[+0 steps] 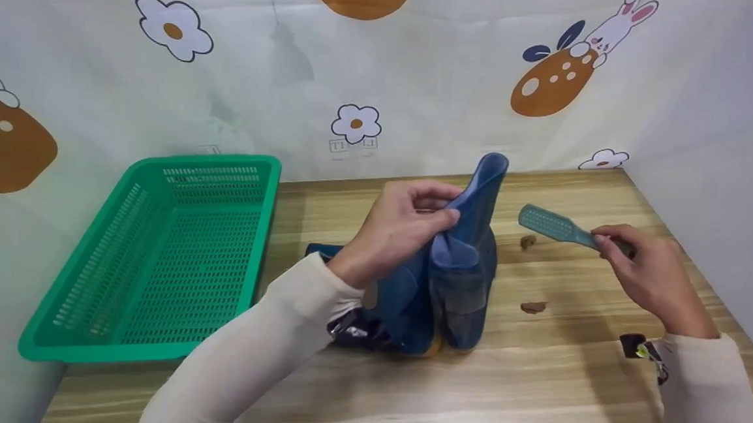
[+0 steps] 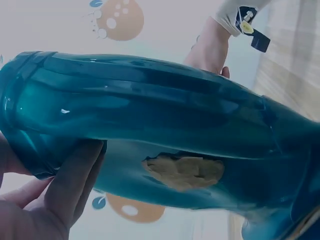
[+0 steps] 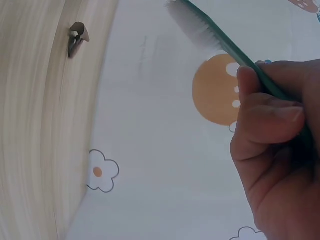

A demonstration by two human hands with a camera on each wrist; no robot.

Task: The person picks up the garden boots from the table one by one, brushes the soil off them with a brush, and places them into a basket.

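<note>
My left hand (image 1: 401,229) pinches the top rim of a blue rubber boot (image 1: 481,211), with the thumb on one side and fingers on the other. In the left wrist view, the glossy boot shaft (image 2: 150,105) fills the middle, and a patch of brown dirt (image 2: 185,172) clings to its side. More blue rubber (image 1: 403,305) shows below my left wrist, partly hidden by the arm. My right hand (image 1: 650,274) grips the handle of a green brush (image 1: 549,223), held apart from the boot to its right. Its pale bristles (image 3: 195,25) show in the right wrist view.
A green plastic basket (image 1: 264,231) with slotted walls stands at the left. Brown bits of dirt, one farther back (image 1: 528,242) and one nearer (image 1: 533,307), lie on the wooden table (image 1: 555,392) right of the boot. A printed sheet (image 1: 424,77) covers the wall behind.
</note>
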